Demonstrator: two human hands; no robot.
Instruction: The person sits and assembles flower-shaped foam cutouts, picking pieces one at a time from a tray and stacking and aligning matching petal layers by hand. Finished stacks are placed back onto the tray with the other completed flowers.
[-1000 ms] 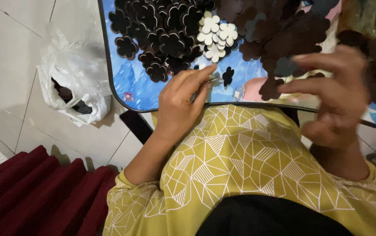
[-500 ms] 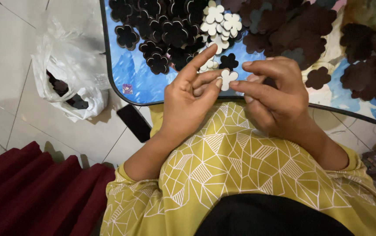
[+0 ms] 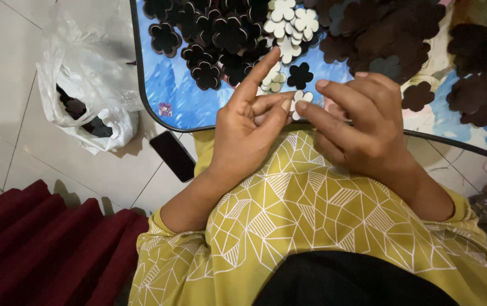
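Figure: view from my head, looking down at my lap. My left hand (image 3: 249, 127) and right hand (image 3: 359, 122) meet at the near edge of the tray table (image 3: 158, 96), and both pinch one small white flower-shaped cutout (image 3: 299, 102) between them. My left thumb and middle finger close on its left side, while my left index finger points straight up and away, over the tray. My right index fingertip and thumb close on its right side; the other right fingers curl above it. The cutout sits just over the tray's dark rim, above my lap.

Just beyond my left index finger lies a single dark flower cutout (image 3: 300, 75), and beside it a few more white pieces (image 3: 274, 79), partly hidden by that finger. Farther back a cluster of white flower cutouts (image 3: 288, 22) rests among a heap of dark flower cutouts (image 3: 220, 37) on the left part of the tray. Flatter brown flower cutouts (image 3: 390, 34) spread across the right part, with one lying apart (image 3: 418, 96) near my right hand. The tray surface is blue with a printed picture.

On the tiled floor (image 3: 5, 68) to my left, a white plastic bag (image 3: 84, 85) holds more dark pieces. A black phone (image 3: 172, 154) lies between the bag and my yellow patterned shirt (image 3: 311, 215). A dark red ribbed cushion (image 3: 39, 249) fills the lower left corner.
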